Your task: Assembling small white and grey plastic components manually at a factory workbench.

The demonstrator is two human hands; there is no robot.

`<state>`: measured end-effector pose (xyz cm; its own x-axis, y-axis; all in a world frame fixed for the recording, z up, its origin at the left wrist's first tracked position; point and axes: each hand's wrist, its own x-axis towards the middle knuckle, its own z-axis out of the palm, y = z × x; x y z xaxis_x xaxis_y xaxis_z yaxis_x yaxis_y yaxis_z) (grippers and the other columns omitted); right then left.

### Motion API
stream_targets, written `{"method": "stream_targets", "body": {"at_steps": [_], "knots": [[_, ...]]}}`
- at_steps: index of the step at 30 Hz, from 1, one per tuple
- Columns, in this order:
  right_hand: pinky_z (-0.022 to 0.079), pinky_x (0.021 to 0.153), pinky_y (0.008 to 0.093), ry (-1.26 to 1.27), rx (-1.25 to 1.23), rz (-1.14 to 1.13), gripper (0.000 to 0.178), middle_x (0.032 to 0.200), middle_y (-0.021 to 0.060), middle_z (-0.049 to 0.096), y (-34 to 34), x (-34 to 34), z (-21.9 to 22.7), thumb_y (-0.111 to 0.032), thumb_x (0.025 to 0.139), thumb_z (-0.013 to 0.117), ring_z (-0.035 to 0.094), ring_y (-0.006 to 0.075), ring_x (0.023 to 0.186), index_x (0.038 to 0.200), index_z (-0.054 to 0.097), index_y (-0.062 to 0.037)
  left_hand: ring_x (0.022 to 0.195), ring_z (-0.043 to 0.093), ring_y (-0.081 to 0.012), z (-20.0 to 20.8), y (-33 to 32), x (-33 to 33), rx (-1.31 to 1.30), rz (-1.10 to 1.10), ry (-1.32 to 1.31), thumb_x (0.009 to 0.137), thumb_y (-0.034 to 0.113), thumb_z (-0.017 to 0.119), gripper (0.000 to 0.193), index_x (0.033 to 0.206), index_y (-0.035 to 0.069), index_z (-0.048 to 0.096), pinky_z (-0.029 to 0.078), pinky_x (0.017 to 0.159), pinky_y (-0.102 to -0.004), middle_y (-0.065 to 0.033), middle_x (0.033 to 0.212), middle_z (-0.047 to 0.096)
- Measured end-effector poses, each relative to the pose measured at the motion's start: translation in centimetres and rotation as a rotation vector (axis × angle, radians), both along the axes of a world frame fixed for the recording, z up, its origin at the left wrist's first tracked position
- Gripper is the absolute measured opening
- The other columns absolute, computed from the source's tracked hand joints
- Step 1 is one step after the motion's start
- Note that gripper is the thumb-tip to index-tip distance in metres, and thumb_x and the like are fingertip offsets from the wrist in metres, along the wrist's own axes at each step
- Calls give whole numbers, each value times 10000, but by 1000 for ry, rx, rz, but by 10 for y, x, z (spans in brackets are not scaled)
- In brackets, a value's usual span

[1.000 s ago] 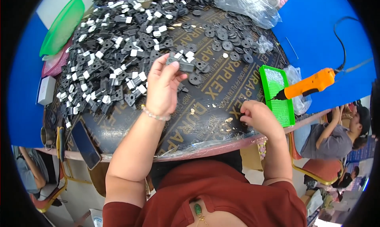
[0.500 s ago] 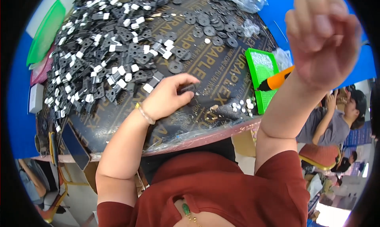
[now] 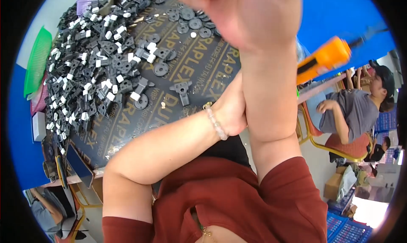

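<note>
My right hand (image 3: 258,14) is raised large at the top, with its fingers cut off by the picture edge or blurred. Its forearm crosses in front of my left hand (image 3: 234,101), whose fingers are hidden behind it; a beaded bracelet circles the left wrist. An orange and black power screwdriver (image 3: 326,58) with a cord shows right of the right forearm, partly covered by it. Left of my left hand lies a dark T-shaped plastic part (image 3: 182,91). Near it are a round black disc (image 3: 141,101) and a big heap of black parts with white blocks (image 3: 101,65).
More black discs (image 3: 186,15) lie at the far side. A purple basket (image 3: 82,5) stands at the far left, with a green basket (image 3: 38,65) and a white box (image 3: 39,126) along the left edge. A person in grey (image 3: 349,111) sits at the right.
The view has shifted. My left hand has moved right, behind the right forearm, and the dark part it held lies on the table. My right hand is nearer the picture's middle; the screwdriver shows more.
</note>
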<state>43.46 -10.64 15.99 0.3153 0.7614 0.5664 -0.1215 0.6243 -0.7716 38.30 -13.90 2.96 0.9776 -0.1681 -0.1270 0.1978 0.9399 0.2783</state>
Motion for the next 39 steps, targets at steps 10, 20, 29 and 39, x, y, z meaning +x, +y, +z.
{"method": "stream_targets", "body": {"at_steps": [10, 20, 29, 39], "knots": [[453, 586, 220, -327, -457, -350, 123, 795, 21, 644, -76, 50, -88, -114, 927, 642, 559, 72, 660, 972, 665, -3, 994, 600, -172, -13, 75, -6, 542, 444, -37, 972, 226, 517, 257, 1102, 37, 633, 450, 919, -368, -53, 1000, 658], [563, 724, 378, -1435, -987, -547, 363, 971, 222, 610, -183, 42, -144, 4, 827, 549, 668, 353, 818, 1180, 551, 89, 1040, 579, -392, -65, 31, -10, 2047, 40, -280, 725, 74, 768, 597, 1269, -16, 540, 495, 913, -421, -195, 1121, 544], [581, 678, 341, -1591, -1200, -474, 223, 906, 195, 640, -156, 42, -156, -21, 770, 631, 686, 287, 789, 967, 636, 82, 965, 601, -408, -76, 22, 21, 2075, 23, -277, 696, 83, 777, 336, 963, -9, 593, 500, 847, -445, -210, 963, 608], [551, 748, 434, -1286, -955, -705, 107, 919, 228, 635, -145, 76, -163, 39, 784, 596, 660, 385, 837, 886, 627, 40, 804, 656, -295, -77, 40, 53, 1971, 199, -257, 738, 47, 752, 317, 1006, -50, 611, 523, 747, -373, -173, 914, 645]]}}
